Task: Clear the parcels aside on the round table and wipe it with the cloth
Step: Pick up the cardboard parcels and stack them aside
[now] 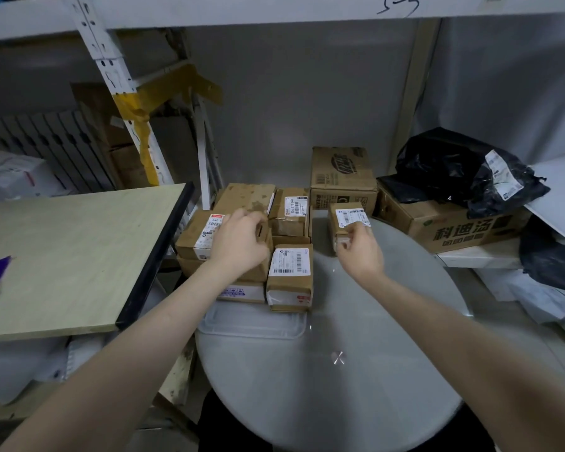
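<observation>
While gripped at its near end by the curled fingers of the right hand (361,254): small parcel (346,220), flat on the far part of the round table (356,386), white label up, just beyond the knuckles. Left hand (238,246) palm-down on the upper parcel (198,238) of the far-left stack, fingers curled over its far edge.

Count in that cluster: at least six brown cartons, stacked and touching, four with white labels showing; exact total hidden by the stack. At the cluster's near edge: one clear plastic tray (252,324).

Beyond the table: one upright carton (343,177). To its right: one printed carton (454,226) with one black bag (454,164) on top; second black bag (552,262) further right.

Tabletop grey and glossy. To the left: one pale wooden board (62,256) with black edge. Behind: white metal shelving (105,50) and grey wall (307,93).
</observation>
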